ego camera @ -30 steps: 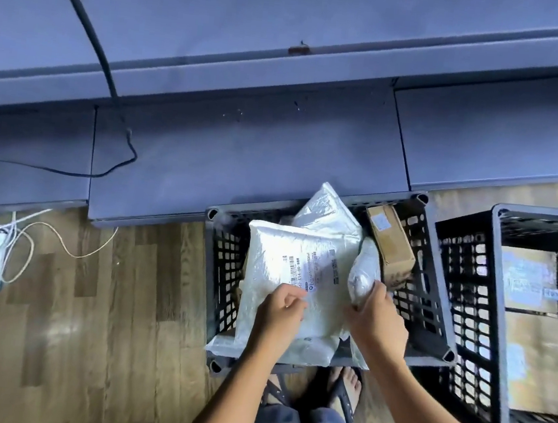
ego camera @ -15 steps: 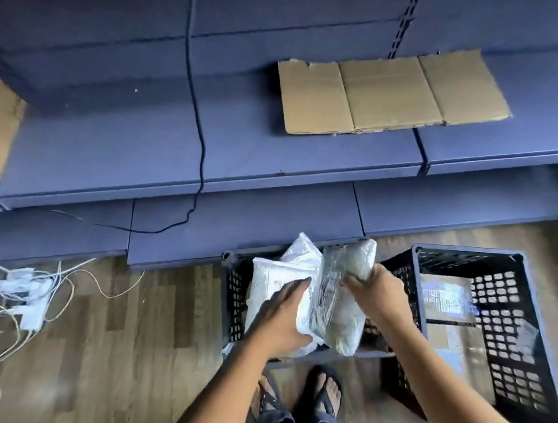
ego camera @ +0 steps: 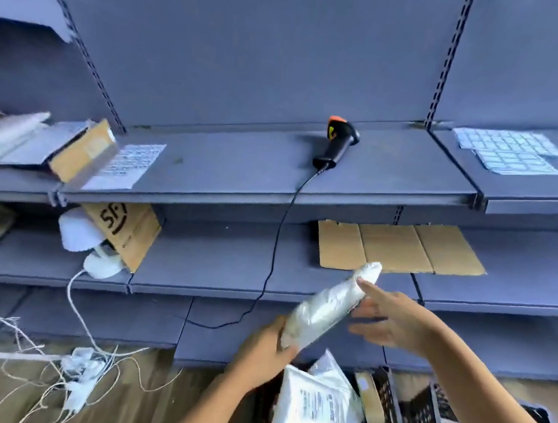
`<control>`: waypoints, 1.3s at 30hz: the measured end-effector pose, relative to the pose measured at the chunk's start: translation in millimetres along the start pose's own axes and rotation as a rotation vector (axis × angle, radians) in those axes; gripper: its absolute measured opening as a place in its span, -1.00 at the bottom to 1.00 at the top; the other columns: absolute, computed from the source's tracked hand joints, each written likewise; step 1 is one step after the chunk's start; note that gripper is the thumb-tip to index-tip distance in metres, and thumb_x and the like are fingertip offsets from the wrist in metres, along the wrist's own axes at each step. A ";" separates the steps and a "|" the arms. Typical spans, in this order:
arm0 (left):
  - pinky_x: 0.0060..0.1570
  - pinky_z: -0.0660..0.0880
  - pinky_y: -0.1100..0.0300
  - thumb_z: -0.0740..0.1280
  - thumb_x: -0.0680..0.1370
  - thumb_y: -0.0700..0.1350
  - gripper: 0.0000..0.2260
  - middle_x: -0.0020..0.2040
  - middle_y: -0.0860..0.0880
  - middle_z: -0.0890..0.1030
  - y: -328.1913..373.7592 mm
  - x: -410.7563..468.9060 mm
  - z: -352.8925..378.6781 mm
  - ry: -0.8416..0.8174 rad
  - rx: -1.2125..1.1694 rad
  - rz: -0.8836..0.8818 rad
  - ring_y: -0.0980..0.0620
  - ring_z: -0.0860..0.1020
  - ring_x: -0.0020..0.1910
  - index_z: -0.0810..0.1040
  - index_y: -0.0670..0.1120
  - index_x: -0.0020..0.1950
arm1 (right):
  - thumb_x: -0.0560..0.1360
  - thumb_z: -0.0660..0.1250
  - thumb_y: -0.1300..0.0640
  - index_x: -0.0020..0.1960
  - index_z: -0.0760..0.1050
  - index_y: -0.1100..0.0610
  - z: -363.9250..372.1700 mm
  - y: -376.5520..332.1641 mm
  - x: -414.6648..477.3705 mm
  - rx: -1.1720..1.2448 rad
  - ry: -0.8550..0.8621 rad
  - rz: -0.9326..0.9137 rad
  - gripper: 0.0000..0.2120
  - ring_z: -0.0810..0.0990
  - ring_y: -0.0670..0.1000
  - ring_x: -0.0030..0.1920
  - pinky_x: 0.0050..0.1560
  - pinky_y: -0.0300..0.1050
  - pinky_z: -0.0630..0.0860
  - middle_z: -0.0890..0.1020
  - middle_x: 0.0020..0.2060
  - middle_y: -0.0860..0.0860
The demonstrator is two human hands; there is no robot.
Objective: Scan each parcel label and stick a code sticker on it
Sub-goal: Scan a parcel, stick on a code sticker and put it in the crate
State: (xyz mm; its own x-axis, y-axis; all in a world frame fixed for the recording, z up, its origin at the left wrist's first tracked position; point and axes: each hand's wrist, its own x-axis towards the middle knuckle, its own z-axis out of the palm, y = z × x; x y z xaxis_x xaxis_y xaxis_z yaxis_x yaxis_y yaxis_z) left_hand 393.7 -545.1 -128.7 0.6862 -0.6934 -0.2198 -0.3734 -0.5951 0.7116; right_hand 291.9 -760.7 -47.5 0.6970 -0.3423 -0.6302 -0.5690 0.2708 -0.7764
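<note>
Above black crate (ego camera: 387, 408), white poly-bag parcel (ego camera: 326, 309) held aloft, long axis slanted lower-left to upper-right. Lower end gripped by left hand (ego camera: 261, 354); upper end touched by straight-fingered right hand (ego camera: 397, 322). Barcode scanner (ego camera: 338, 141) laid on shelf (ego camera: 241, 166) above, judged nearer right hand.

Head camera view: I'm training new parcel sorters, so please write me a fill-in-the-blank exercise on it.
1. The ____ hand holds the tilted parcel's lower end.
2. The scanner lies on a ____.
3. The black scanner's cap is ____.
Missing words: left; shelf; orange.
</note>
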 end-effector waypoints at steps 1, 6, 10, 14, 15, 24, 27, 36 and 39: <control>0.14 0.51 0.08 0.34 0.52 -0.02 -0.71 0.13 0.09 0.59 3.5 -2.0 -17.2 0.010 -0.088 -0.033 0.10 0.56 0.09 0.44 0.11 0.24 | 0.50 0.28 -0.17 0.07 0.50 0.21 -1.1 -7.5 -3.1 0.009 -0.003 -0.036 -0.57 0.69 0.13 -0.07 -0.15 -0.11 0.55 0.66 -0.03 0.13; 0.02 0.52 0.26 0.41 0.49 -0.10 -0.74 0.09 0.09 0.61 16.0 -14.8 -98.6 -0.012 -0.521 -0.156 0.15 0.57 0.07 0.47 0.05 0.15 | 0.51 0.34 0.01 0.00 0.49 0.20 5.7 -36.2 -11.2 -0.024 0.121 -0.304 -0.76 0.64 0.09 -0.12 -0.13 -0.06 0.54 0.65 -0.04 0.16; 0.05 0.52 0.13 0.37 0.50 -0.24 -0.72 0.14 -0.08 0.62 21.3 -12.9 -129.0 0.091 -0.859 -0.163 0.01 0.59 0.08 0.48 -0.13 0.20 | 0.50 0.37 0.02 0.14 0.45 0.10 13.5 -49.8 -13.3 -0.131 0.082 -0.440 -0.73 0.60 0.02 0.06 0.13 0.03 0.53 0.60 0.08 0.05; -0.19 0.58 0.09 0.39 0.36 -0.18 -0.65 0.01 -0.09 0.67 40.4 -1.8 -143.0 0.114 -1.060 -0.059 -0.01 0.65 -0.05 0.53 -0.12 0.14 | 0.53 0.34 0.11 0.11 0.46 0.07 29.9 -56.4 -16.1 -0.211 -0.083 -0.488 -0.83 0.61 -0.01 0.05 0.16 0.05 0.51 0.63 0.04 -0.03; -0.24 0.59 0.11 0.36 0.33 -0.17 -0.67 -0.04 -0.09 0.68 42.5 4.1 -145.6 0.127 -1.091 -0.043 0.00 0.66 -0.11 0.54 -0.12 0.09 | 0.53 0.33 0.15 0.07 0.47 0.08 35.0 -57.2 -13.7 -0.206 -0.105 -0.502 -0.87 0.63 0.05 0.04 0.17 0.12 0.50 0.66 0.00 0.00; -0.27 0.58 0.20 0.47 0.22 -0.12 -0.61 -0.15 -0.08 0.70 40.7 75.2 -201.8 0.169 -1.077 0.087 0.02 0.67 -0.19 0.56 -0.15 0.02 | 0.49 0.39 0.12 0.11 0.53 0.08 75.7 -105.6 36.7 -0.092 -0.058 -0.611 -0.80 0.66 0.09 0.04 0.17 0.26 0.49 0.70 -0.01 -0.02; -0.30 0.57 0.21 0.52 0.21 -0.18 -0.55 -0.19 -0.04 0.70 32.2 110.2 -233.3 0.210 -1.044 0.078 0.04 0.66 -0.23 0.51 -0.16 0.06 | 0.51 0.36 0.18 0.13 0.51 0.13 96.4 -132.9 61.0 -0.031 -0.028 -0.633 -0.79 0.67 0.02 0.01 0.17 0.17 0.52 0.70 -0.01 -0.02; -0.21 0.58 0.13 0.48 0.22 -0.19 -0.59 -0.19 -0.06 0.70 3.1 212.7 -334.7 0.167 -1.050 0.147 -0.02 0.65 -0.20 0.53 -0.12 0.04 | 0.51 0.35 0.17 0.11 0.51 0.17 147.3 -225.4 132.3 -0.044 0.061 -0.693 -0.81 0.67 0.03 0.02 0.10 0.01 0.57 0.69 0.00 0.04; -0.24 0.59 0.15 0.47 0.25 -0.18 -0.64 -0.18 -0.08 0.70 -9.6 236.5 -348.0 0.159 -1.058 0.164 -0.01 0.66 -0.23 0.55 -0.14 0.03 | 0.52 0.35 0.18 0.09 0.51 0.17 143.7 -240.0 153.5 0.042 0.416 -0.731 -0.84 0.62 0.01 -0.05 -0.08 -0.14 0.55 0.65 -0.05 0.05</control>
State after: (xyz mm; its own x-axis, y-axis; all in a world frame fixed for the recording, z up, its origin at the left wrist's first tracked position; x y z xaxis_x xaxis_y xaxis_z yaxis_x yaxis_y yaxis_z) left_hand 776.9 -562.0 44.7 0.7787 -0.6265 -0.0348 0.2081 0.2054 0.9563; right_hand 598.2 -749.0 41.3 0.6610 -0.7463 0.0784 -0.0149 -0.1175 -0.9930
